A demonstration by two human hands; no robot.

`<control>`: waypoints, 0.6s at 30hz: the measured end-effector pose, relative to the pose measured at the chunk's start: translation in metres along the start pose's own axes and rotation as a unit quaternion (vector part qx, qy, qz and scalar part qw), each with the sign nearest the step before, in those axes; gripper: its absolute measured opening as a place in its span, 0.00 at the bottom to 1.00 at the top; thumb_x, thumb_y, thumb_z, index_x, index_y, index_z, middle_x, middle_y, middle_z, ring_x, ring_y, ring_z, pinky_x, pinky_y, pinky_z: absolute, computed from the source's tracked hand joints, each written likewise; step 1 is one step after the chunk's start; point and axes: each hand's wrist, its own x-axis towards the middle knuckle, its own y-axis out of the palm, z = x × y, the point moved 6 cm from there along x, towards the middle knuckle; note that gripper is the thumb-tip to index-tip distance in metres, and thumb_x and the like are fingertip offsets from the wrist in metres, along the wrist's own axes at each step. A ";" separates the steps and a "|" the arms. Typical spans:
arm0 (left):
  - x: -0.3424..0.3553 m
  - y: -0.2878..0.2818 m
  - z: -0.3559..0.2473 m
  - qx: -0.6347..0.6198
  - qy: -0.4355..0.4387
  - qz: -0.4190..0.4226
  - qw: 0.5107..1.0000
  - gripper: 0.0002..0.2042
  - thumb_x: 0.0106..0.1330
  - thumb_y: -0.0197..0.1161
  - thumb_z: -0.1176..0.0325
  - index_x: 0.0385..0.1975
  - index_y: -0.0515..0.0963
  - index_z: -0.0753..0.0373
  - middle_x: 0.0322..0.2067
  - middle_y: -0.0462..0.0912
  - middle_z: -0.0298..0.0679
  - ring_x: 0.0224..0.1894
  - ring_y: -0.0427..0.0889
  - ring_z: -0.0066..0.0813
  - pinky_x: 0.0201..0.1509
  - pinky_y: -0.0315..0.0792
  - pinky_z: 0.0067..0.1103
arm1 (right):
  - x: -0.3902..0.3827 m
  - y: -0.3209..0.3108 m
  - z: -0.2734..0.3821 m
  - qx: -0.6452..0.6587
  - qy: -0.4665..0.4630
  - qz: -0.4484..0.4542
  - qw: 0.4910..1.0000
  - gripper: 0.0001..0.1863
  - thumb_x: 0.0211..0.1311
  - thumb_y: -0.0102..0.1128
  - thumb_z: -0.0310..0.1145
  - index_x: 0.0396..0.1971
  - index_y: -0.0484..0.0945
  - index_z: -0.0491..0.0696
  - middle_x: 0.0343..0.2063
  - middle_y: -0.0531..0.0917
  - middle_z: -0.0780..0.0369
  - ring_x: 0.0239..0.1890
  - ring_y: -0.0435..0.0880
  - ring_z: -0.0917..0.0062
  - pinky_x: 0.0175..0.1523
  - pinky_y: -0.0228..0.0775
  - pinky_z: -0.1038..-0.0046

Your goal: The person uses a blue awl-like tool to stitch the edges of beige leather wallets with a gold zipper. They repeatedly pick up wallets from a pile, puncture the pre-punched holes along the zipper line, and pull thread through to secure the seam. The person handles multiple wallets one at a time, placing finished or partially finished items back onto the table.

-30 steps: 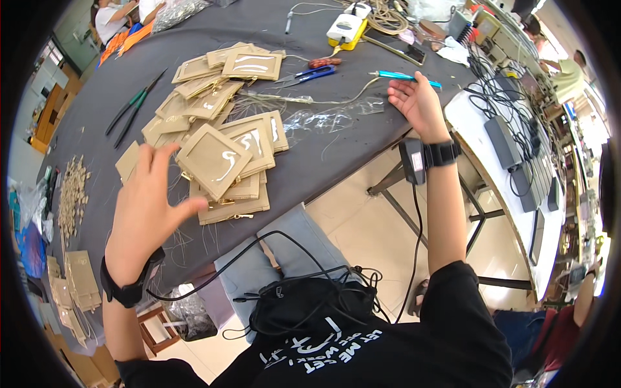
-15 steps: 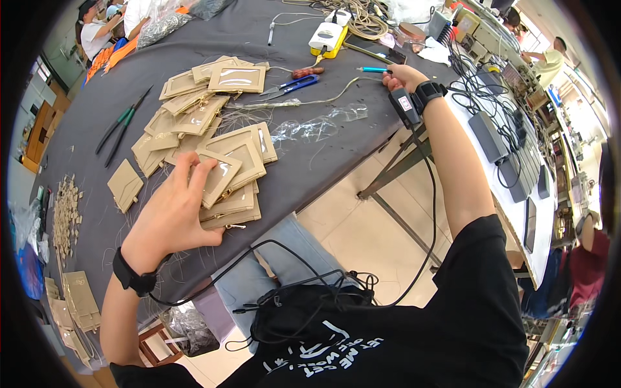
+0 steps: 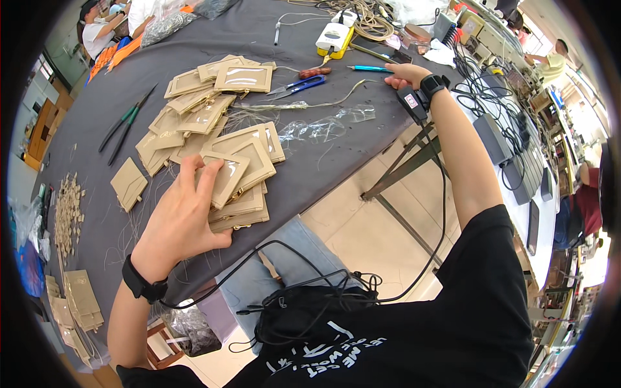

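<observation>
Beige holder [image 3: 231,174] lies against left hand [image 3: 180,216], grip unclear; right hand [image 3: 410,74] clasps blue tool [image 3: 369,68].

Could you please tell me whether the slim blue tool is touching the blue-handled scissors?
Apart. The head view shows grey cloth between the slim blue tool and the blue-handled scissors.

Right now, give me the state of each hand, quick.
Left hand: fingers at a beige card holder; whether it grips cannot be told.
Right hand: closed, holding a blue pen-like tool.
</observation>
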 end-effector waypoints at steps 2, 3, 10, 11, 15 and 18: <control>0.001 0.000 0.000 -0.001 0.000 -0.001 1.000 0.40 0.31 0.69 0.66 0.51 0.59 0.66 0.44 0.60 0.51 0.42 0.71 0.51 0.45 0.70 0.30 | -0.013 -0.005 0.008 -0.033 -0.039 -0.029 0.998 0.23 0.63 0.41 0.51 0.23 0.71 0.45 0.09 0.65 0.72 0.07 0.56 0.92 0.09 0.44 0.88; 0.001 0.000 0.001 -0.001 -0.004 0.003 1.000 0.40 0.31 0.69 0.67 0.51 0.58 0.66 0.44 0.60 0.51 0.42 0.71 0.51 0.45 0.69 0.31 | -0.034 0.003 0.014 -0.025 -0.069 -0.045 0.996 0.23 0.63 0.41 0.51 0.23 0.71 0.45 0.09 0.65 0.72 0.07 0.56 0.92 0.09 0.44 0.87; 0.007 -0.013 0.016 -0.008 0.034 0.016 0.999 0.34 0.34 0.67 0.63 0.47 0.64 0.64 0.42 0.62 0.48 0.36 0.74 0.47 0.38 0.71 0.31 | -0.158 0.143 0.060 0.015 -0.412 0.047 0.910 0.19 0.60 0.51 0.46 0.42 0.70 0.47 0.25 0.78 0.66 0.26 0.76 0.86 0.23 0.68 0.82; 0.013 -0.012 0.022 -0.029 0.039 0.002 0.999 0.32 0.36 0.66 0.62 0.46 0.66 0.62 0.42 0.63 0.47 0.34 0.74 0.47 0.37 0.71 0.32 | -0.167 0.163 0.059 -0.034 -0.481 0.083 0.872 0.24 0.57 0.55 0.45 0.48 0.65 0.46 0.35 0.78 0.61 0.37 0.77 0.80 0.36 0.71 0.77; 0.020 -0.018 0.029 -0.037 0.009 0.031 0.999 0.31 0.37 0.64 0.65 0.48 0.65 0.57 0.43 0.61 0.45 0.42 0.70 0.44 0.43 0.68 0.30 | -0.204 0.230 0.052 -0.177 -0.637 0.089 0.745 0.45 0.40 0.67 0.40 0.59 0.53 0.48 0.55 0.63 0.49 0.61 0.58 0.58 0.63 0.48 0.63; 0.021 -0.014 0.034 -0.039 0.014 0.017 0.999 0.30 0.38 0.63 0.64 0.47 0.66 0.57 0.43 0.61 0.44 0.41 0.72 0.42 0.43 0.68 0.29 | -0.206 0.244 0.052 -0.194 -0.628 0.053 0.752 0.44 0.39 0.68 0.38 0.58 0.54 0.49 0.54 0.65 0.50 0.59 0.61 0.59 0.62 0.48 0.61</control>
